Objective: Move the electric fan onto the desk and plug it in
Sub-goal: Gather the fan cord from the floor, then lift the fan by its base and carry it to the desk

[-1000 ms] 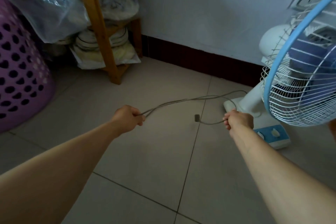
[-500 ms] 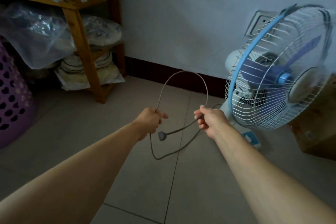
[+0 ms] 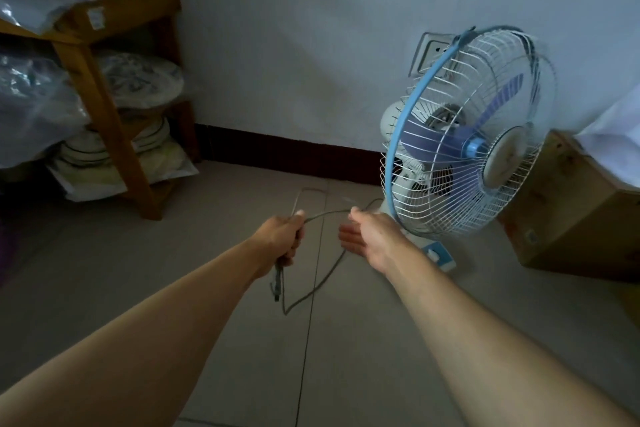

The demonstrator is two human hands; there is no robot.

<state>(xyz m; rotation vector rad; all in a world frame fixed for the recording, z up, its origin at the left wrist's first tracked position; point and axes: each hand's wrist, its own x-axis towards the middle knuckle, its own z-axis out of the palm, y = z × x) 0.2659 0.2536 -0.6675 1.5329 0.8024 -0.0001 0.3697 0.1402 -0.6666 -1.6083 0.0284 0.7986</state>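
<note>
The electric fan (image 3: 464, 156), white with a blue rim and purple blades, stands on the tiled floor at the right, near the wall. Its grey cord (image 3: 323, 279) runs from the base and hangs in loops. My left hand (image 3: 282, 239) is closed around the gathered cord, and the plug (image 3: 276, 291) dangles below that fist. My right hand (image 3: 372, 237) is just left of the fan's base, fingers spread, with the cord passing beside its palm but not gripped. A wall socket (image 3: 427, 57) shows behind the fan's cage.
A wooden shelf (image 3: 104, 121) with plates and plastic-wrapped bundles stands at the left against the wall. A cardboard box (image 3: 571, 215) sits right of the fan, with white cloth above it. Tiled floor lies between shelf and fan.
My left hand has gathered the cord loop into its fist and the plug now hangs lower. My right hand has let go of the cord and opened. The view has tilted up slightly.
</note>
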